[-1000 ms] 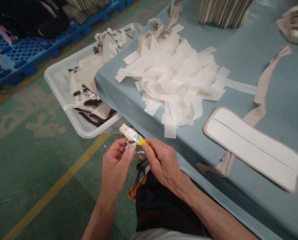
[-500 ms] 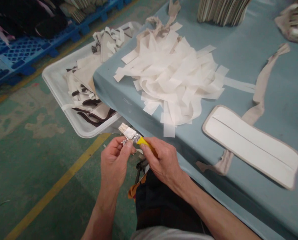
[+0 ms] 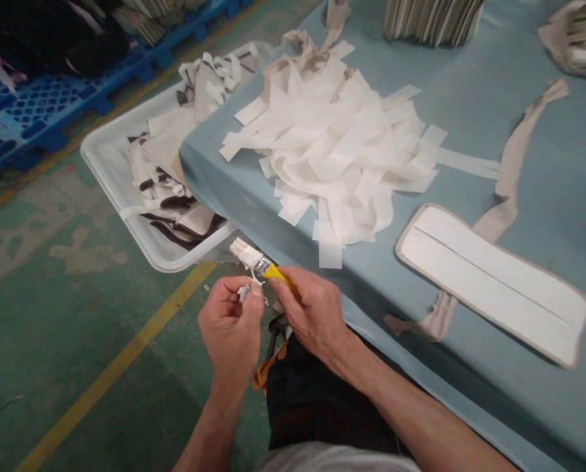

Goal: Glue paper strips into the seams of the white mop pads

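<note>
A paintbrush (image 3: 262, 265) with a yellow handle is gripped in my right hand (image 3: 315, 308). Its bristles point up and to the left, and white tape-like wrapping covers their base above the metal band. Just below the brush, my left hand (image 3: 234, 321) is closed, pinching shredded whitish scraps (image 3: 246, 290) between thumb and fingers. A thin strand runs from the scraps toward the metal band. Both hands are in the air in front of the table's edge, beside the corner of a white plastic tub.
A blue-grey covered table (image 3: 362, 275) bears a heap of white strips (image 3: 332, 137), a white pad with beige edging (image 3: 494, 282), a beige strap (image 3: 512, 157) and stacked pieces (image 3: 433, 23). The white tub (image 3: 126, 213) holds fabric parts. Blue pallets (image 3: 42, 98) stand behind.
My left hand has drawn slightly down and away from the brush, taking the scraps with it. The brush's metal band shows more clearly, and my right hand has shifted slightly left.
</note>
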`<state>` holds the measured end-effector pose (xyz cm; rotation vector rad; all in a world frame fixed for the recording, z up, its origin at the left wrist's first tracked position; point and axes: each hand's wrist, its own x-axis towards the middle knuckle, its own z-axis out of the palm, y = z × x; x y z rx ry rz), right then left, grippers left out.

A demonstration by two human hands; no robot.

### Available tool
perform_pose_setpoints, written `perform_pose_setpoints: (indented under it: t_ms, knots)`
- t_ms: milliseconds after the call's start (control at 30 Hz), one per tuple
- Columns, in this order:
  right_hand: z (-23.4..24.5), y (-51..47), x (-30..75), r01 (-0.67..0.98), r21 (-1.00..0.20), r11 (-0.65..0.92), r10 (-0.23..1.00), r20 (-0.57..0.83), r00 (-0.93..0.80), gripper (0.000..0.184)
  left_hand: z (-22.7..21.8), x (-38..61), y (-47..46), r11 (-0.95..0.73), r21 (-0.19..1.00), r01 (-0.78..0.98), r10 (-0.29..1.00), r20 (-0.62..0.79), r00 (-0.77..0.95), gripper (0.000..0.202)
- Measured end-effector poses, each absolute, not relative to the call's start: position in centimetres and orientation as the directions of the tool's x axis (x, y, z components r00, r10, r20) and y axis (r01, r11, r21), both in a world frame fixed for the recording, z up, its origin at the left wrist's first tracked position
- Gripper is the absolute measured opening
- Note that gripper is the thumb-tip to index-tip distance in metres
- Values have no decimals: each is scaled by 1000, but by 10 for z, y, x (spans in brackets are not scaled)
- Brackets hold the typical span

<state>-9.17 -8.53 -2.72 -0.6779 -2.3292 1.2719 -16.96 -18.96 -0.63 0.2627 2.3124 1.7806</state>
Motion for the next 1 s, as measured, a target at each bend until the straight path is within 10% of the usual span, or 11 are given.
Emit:
perform_pose_setpoints:
  t_ms: [467,1000]
  knots:
    - [-42,-74,-97,176,-933,-314,417,-302,-857,69,-31,-182,-203,238,944,-228,362,-304,-881,40]
    - [-31,-76,-90,205,-972,117,516,-117,-849,35,-12,-190,-193,272,943,-192,456,-302,-837,35]
